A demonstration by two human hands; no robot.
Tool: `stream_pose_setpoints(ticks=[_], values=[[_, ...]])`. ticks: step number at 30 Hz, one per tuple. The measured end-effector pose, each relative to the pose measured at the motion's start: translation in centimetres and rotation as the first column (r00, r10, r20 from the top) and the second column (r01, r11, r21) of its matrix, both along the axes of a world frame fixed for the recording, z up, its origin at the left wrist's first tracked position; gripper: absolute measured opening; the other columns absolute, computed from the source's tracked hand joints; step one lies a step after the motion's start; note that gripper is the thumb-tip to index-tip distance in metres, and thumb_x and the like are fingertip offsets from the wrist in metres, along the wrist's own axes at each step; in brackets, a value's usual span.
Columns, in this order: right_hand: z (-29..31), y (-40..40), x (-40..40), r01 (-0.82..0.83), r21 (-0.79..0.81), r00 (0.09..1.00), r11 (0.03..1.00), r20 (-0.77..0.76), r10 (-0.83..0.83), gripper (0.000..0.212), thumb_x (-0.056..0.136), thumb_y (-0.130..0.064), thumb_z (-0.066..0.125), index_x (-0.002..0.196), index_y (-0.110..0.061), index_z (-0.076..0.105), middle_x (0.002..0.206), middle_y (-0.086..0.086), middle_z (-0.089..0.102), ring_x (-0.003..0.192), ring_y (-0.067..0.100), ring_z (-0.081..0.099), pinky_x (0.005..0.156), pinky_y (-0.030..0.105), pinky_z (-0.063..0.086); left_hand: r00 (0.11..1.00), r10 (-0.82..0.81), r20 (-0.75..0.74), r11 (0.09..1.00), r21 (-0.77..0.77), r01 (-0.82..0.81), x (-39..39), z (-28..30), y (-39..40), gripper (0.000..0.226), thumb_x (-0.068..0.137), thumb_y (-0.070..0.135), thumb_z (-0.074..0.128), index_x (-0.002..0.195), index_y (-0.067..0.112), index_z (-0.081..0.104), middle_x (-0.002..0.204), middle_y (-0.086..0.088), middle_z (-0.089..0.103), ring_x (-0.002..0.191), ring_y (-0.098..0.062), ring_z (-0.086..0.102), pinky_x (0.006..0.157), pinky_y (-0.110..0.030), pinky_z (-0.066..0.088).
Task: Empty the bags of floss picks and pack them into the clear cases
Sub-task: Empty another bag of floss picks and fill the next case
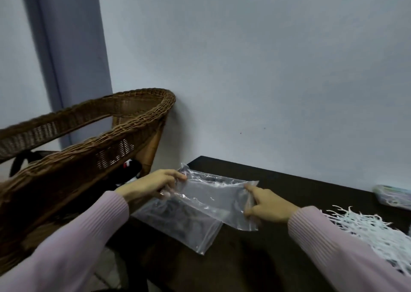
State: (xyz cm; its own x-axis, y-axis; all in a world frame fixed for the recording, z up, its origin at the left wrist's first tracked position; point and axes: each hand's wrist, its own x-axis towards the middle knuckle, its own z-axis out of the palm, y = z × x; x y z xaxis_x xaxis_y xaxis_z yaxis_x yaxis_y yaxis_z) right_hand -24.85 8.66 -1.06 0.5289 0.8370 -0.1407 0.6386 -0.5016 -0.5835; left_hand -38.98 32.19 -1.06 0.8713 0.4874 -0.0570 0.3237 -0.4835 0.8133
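Both hands hold a clear bag (213, 193) just above the dark desk (289, 187), near its far left corner. The left hand (151, 183) pinches the bag's left edge, fingers closed on the plastic at about 9 o'clock of the bag. The right hand (269, 207) has its grip closed on the bag's right edge at 3 o'clock, index finger stretched along the top rim. The bag looks empty and is pulled fairly flat between the two grips.

A second bag (178, 227) lies flat on the desk under and at 7 o'clock of the held one, partly overlapped by it; whether it holds anything I cannot tell.

A heap of white picks (367, 229) lies on the desk at 4 o'clock of the right hand, just beyond the pink sleeve (333, 251). A clear case (393, 197) sits at the desk's right edge, at 1 o'clock of the heap.

A wicker chair (89, 140) stands at 9 o'clock, beside the desk, against the pale wall (266, 69).
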Motion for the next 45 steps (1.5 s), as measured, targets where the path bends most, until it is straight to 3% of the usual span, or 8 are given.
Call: stream_pose_setpoints(ticks=[6,10,15,21,24,30,38,45], values=[[-1.2,3.4,-1.8,-0.047,-0.076,0.992,0.996,-0.124,0.037,0.066,0.089,-0.025,0.059,0.142,-0.015,0.021,0.095,0.0,0.057,0.058,0.006,0.051,0.056,0.015,0.047,0.991,0.003,-0.137,0.896,0.44,0.058,-1.8,-0.7,1.5,0.055,0.084,-0.004,0.054,0.135,0.018,0.047,0.13,0.001,0.046,0.116,-0.018,0.05,0.09,-0.018,0.041],[-2.8,4.6,-2.5,-0.018,-0.155,0.995,0.988,-0.104,0.002,0.06,0.088,-0.027,0.059,0.138,-0.014,0.029,0.085,0.002,0.062,0.062,0.009,0.055,0.061,0.021,0.049,0.973,0.009,-0.229,0.886,0.454,0.098,-1.7,-2.4,1.8,0.06,0.085,-0.004,0.051,0.139,0.02,0.041,0.141,-0.003,0.037,0.132,-0.021,0.037,0.106,-0.026,0.034],[-3.0,4.7,-3.2,0.088,-0.294,0.972,0.952,0.234,-0.017,0.065,0.084,-0.05,0.057,0.136,-0.018,0.035,0.118,0.003,0.057,0.101,0.017,0.058,0.085,0.027,0.047,0.942,0.099,-0.321,0.833,0.545,0.098,-1.1,-4.5,2.0,0.056,0.091,0.007,0.047,0.139,0.035,0.038,0.143,-0.007,0.03,0.133,-0.029,0.025,0.111,-0.043,0.026],[-2.1,5.1,-4.9,0.099,0.116,0.724,0.988,0.673,-0.151,0.035,0.096,-0.041,0.039,0.122,-0.018,0.046,0.115,0.002,0.057,0.103,0.014,0.055,0.082,0.024,0.046,0.997,0.065,0.04,0.75,0.658,-0.075,-0.3,-4.9,0.7,0.044,0.098,0.014,0.039,0.14,0.025,0.04,0.153,0.0,0.024,0.141,-0.017,0.022,0.115,-0.035,0.023],[-4.2,7.0,-5.0,0.046,-0.037,0.82,0.998,0.572,-0.017,0.056,0.099,-0.04,0.029,0.146,-0.01,0.019,0.152,0.01,0.022,0.14,0.022,0.022,0.114,0.036,0.023,0.99,-0.007,-0.14,0.741,0.664,0.099,1.2,-6.7,-0.8,0.048,0.102,0.034,0.029,0.149,0.029,0.018,0.158,0.003,0.007,0.145,-0.014,0.004,0.119,-0.043,0.003],[-8.5,8.3,-4.4,0.039,-0.307,0.936,0.951,0.344,0.072,0.072,0.097,-0.054,0.013,0.145,-0.01,-0.017,0.155,0.009,-0.018,0.143,0.023,-0.015,0.116,0.042,-0.005,0.946,0.005,-0.324,0.794,0.576,0.194,2.2,-8.8,-0.7,0.055,0.101,0.044,0.021,0.148,0.032,-0.005,0.158,0.006,-0.011,0.144,-0.017,-0.015,0.114,-0.047,-0.011],[-7.8,8.7,-3.6,0.032,-0.212,0.977,0.977,0.213,0.014,0.071,0.097,-0.048,0.029,0.149,-0.01,-0.003,0.157,0.008,-0.007,0.145,0.023,-0.005,0.116,0.042,0.0,0.927,0.031,-0.374,0.822,0.537,0.189,3.0,-8.3,-0.7,0.059,0.099,0.043,0.032,0.15,0.03,0.005,0.159,0.003,-0.001,0.146,-0.021,-0.007,0.115,-0.05,-0.006],[-5.4,6.7,-3.0,0.12,0.065,0.987,0.991,0.099,-0.126,0.055,0.093,-0.026,0.052,0.143,-0.016,0.031,0.148,0.0,0.031,0.131,0.019,0.038,0.107,0.036,0.034,0.969,0.005,-0.245,0.801,0.581,0.143,4.3,-6.0,-2.3,0.058,0.098,0.032,0.044,0.149,0.027,0.018,0.158,0.002,0.01,0.146,-0.022,0.004,0.117,-0.052,0.006]])
